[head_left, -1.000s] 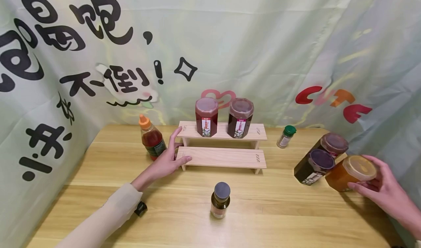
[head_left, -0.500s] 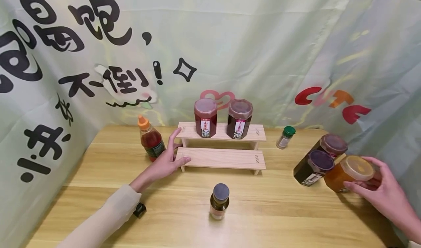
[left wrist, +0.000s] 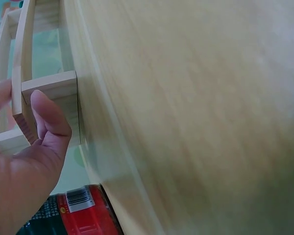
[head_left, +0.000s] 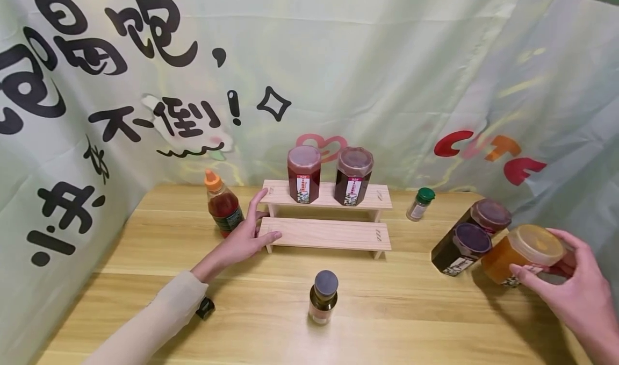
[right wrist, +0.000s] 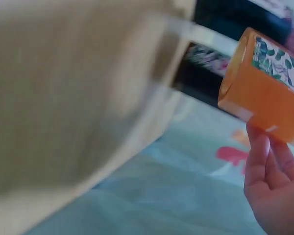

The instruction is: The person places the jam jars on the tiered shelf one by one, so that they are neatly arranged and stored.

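Note:
My left hand point(head_left: 242, 240) holds the left end of a two-step wooden display rack point(head_left: 329, 233), thumb on the lower step and fingers reaching toward the upper. In the left wrist view its thumb and fingers lie around the end of the rack point(left wrist: 49, 87). My right hand point(head_left: 575, 287) grips a hexagonal jar of orange preserve point(head_left: 508, 260) with a clear lid. The right wrist view has that orange jar point(right wrist: 264, 105) lifted off the table, its base showing and fingers along its side. Two dark hexagonal jars stand beside it, the nearer one point(head_left: 456, 252) with a purple lid.
On the upper step stand a red jar point(head_left: 303, 179) and a dark jar point(head_left: 353, 182). An orange-capped sauce bottle point(head_left: 224, 206) is left of the rack. A green-capped shaker point(head_left: 420, 204) stands right, a dark-capped bottle point(head_left: 323, 300) in front. A printed curtain point(head_left: 362, 58) borders the table.
My right hand has raised the orange jar off the table and shifted it slightly right, a little away from the dark jars. My left hand stays on the rack.

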A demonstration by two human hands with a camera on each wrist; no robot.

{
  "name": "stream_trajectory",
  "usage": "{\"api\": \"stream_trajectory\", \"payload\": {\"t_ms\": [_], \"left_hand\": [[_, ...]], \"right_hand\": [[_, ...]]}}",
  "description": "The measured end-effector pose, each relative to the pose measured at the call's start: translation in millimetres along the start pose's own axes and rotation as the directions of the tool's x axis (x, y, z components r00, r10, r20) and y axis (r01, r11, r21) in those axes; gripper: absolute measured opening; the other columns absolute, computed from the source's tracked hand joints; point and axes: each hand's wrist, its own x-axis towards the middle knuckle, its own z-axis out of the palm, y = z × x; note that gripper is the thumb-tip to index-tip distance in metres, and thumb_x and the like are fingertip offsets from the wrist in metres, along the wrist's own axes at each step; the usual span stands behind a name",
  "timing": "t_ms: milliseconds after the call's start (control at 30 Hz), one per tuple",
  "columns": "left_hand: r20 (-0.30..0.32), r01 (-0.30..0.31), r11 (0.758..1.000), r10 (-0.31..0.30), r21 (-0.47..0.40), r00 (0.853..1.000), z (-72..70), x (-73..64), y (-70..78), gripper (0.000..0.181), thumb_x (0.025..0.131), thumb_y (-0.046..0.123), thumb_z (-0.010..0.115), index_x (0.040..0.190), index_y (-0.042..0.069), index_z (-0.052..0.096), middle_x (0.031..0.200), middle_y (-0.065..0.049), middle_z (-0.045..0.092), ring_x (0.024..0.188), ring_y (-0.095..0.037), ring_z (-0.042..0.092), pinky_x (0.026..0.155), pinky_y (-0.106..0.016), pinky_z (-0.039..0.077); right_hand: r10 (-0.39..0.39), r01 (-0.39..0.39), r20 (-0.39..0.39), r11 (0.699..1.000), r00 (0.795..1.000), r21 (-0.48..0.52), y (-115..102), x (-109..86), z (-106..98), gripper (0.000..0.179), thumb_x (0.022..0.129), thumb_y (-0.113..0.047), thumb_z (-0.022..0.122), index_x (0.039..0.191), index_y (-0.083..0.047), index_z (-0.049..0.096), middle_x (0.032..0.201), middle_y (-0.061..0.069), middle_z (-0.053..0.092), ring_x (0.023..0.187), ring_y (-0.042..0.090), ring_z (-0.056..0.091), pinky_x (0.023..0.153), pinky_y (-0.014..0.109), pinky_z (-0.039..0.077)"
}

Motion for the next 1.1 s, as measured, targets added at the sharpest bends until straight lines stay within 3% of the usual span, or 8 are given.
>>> {"api": "stream_trajectory", "payload": {"t_ms": [133,267,367,633,900,1100], "left_hand": [[0.014,0.000,1.000,0.000,0.000,1.000,-2.1,-1.1,0.6,0.111,0.103,0.029,0.081,0.170,0.053,-0.005,0.164,-0.032,0.040,0.114,-0.029,0.073,0.088,-0.041,0.059],[0.021,0.010,1.000,-0.010,0.023,1.000,-4.6,-2.7,2.4,0.116,0.100,0.029,0.085,0.172,0.048,-0.004,0.157,-0.035,0.044,0.091,-0.029,0.076,0.069,-0.039,0.060],[0.017,0.017,0.999,-0.018,0.045,1.000,-6.2,-3.6,3.0,0.119,0.097,0.030,0.088,0.173,0.046,-0.002,0.145,-0.033,0.051,0.075,-0.027,0.071,0.056,-0.039,0.056],[0.008,0.020,0.994,-0.021,0.104,1.000,-9.7,-5.5,4.6,0.129,0.089,0.033,0.095,0.173,0.046,-0.002,0.130,-0.021,0.057,0.069,-0.023,0.063,0.057,-0.038,0.055],[-0.003,0.010,0.986,-0.010,0.168,1.000,-11.1,-6.3,10.1,0.134,0.085,0.034,0.098,0.173,0.047,-0.002,0.146,-0.023,0.055,0.068,-0.022,0.060,0.058,-0.037,0.053],[-0.006,-0.011,0.981,0.012,0.194,1.000,-10.0,-5.0,11.9,0.132,0.086,0.034,0.098,0.174,0.043,0.000,0.146,-0.024,0.056,0.068,-0.020,0.059,0.057,-0.036,0.052]], "right_hand": [[-0.001,0.001,-0.075,1.000,0.997,0.004,-23.6,-1.7,-0.9,0.102,0.079,0.003,0.094,0.164,-0.022,0.043,0.106,-0.026,0.057,0.085,-0.010,0.056,0.076,0.002,0.043],[0.003,-0.001,-0.132,1.000,0.991,0.009,-44.2,-4.6,-1.2,0.101,0.078,0.005,0.093,0.163,-0.021,0.044,0.106,-0.022,0.056,0.086,-0.006,0.054,0.078,0.001,0.041],[0.007,-0.005,-0.149,1.000,0.989,0.013,-58.0,-6.4,-1.1,0.102,0.077,0.006,0.092,0.163,-0.021,0.044,0.107,-0.022,0.056,0.088,-0.005,0.053,0.080,0.001,0.040],[-0.005,0.002,-0.118,1.000,0.993,-0.021,-91.4,-11.3,5.2,0.104,0.078,0.002,0.095,0.164,-0.022,0.042,0.107,-0.025,0.054,0.086,-0.006,0.053,0.076,0.002,0.039],[-0.055,0.058,-0.084,0.998,0.995,0.029,-117.0,-12.4,28.2,0.108,0.072,0.000,0.100,0.162,-0.027,0.046,0.113,-0.024,0.061,0.090,-0.004,0.058,0.079,0.005,0.040],[-0.114,0.116,-0.022,0.991,0.993,0.069,-138.4,-8.9,48.9,0.107,0.074,-0.004,0.101,0.163,-0.026,0.045,0.118,-0.021,0.064,0.095,0.002,0.060,0.080,0.009,0.043]]}}
